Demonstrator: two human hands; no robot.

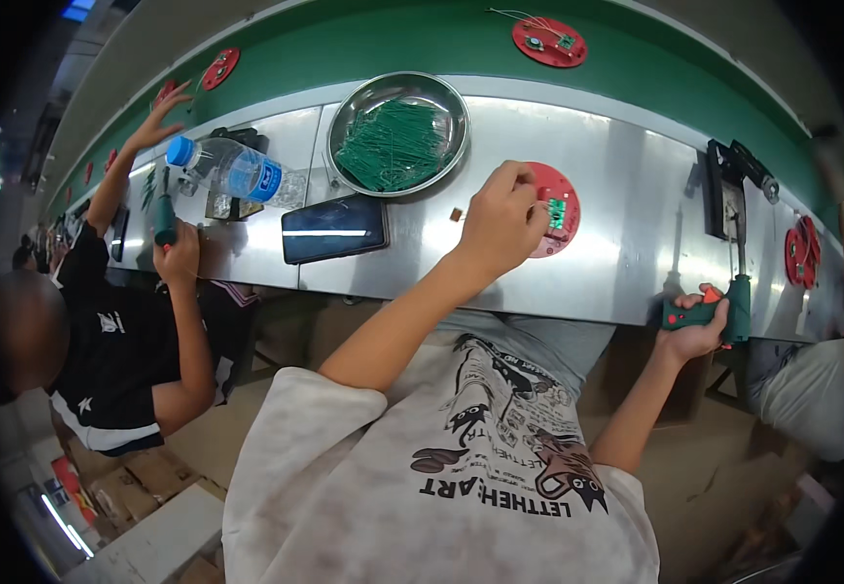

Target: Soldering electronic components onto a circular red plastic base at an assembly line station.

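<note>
A red disc lies on the metal bench in front of me, bearing a small green circuit board. My left hand hovers over the disc's left side, fingers pinched together beside the board. Whatever is between those fingertips is too small or hidden to make out. Off to the right, at the bench's front edge, my right hand grips a dark green soldering gun with a red trigger. Its thin nose points away from me, toward a black stand.
A steel bowl of green wires stands behind my left hand. Leftward are a dark phone and a water bottle lying down. Another red disc rests on the green strip. Co-workers sit either side; the left one holds a green tool.
</note>
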